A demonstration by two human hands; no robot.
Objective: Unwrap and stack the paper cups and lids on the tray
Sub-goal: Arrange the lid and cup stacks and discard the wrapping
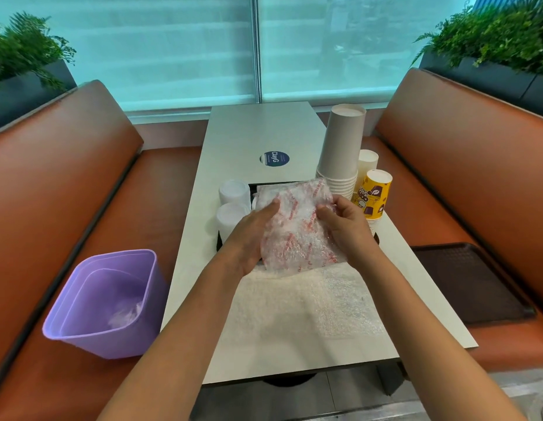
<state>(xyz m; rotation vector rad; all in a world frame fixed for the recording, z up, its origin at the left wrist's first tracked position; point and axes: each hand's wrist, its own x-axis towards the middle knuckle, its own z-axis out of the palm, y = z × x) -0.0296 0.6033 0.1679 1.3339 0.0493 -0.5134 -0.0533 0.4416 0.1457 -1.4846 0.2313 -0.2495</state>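
At frame centre, left hand [252, 235] and right hand [344, 227] both grip a still-wrapped bubble-wrap bundle [297, 226] above the tray [253, 186]; cup stacks [343, 150] and lids [232, 205] already stand there.

Both forearms are bare to the frame edge; left hand [249, 235] and right hand [346, 226] ungloved

Your left hand [252, 235] and right hand [344, 226] hold a bubble-wrapped bundle [297, 226] with red print above the black tray [219, 242], fingers [271, 206] curled onto its top. On the tray, 2 white lid stacks [232, 205] sit left; plain paper cups [343, 147] and yellow printed cups [374, 194] stand upside down at right. Loose bubble wrap [309, 302] lies on the counter [242, 138]. A purple bin [104, 302] rests on the left bench seat [66, 165].
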